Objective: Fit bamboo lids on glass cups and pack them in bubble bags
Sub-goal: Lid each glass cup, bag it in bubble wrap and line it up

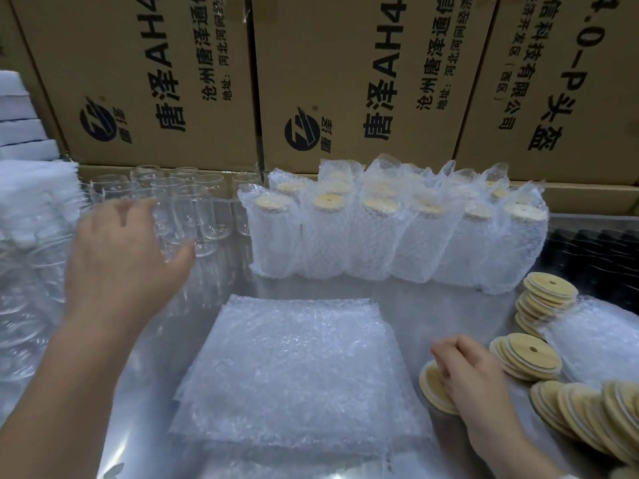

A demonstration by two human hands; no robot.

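Several empty glass cups (193,205) stand at the back left of the metal table. My left hand (117,257) is spread in front of them, fingers and thumb apart around the nearest cup without clearly closing on it. My right hand (466,371) grips a bamboo lid (434,385) at the right front, its fingers curled over the lid's rim. A flat stack of bubble bags (297,368) lies in the middle between my hands. Behind it stands a row of packed cups (390,236), each with a bamboo lid inside its bubble bag.
Piles of loose bamboo lids (532,354) lie at the right, partly on another bubble bag. Large cardboard boxes (345,81) wall off the back. White foam sheets (31,188) are stacked at far left, more glassware (24,299) below them. Dark items (598,254) sit at far right.
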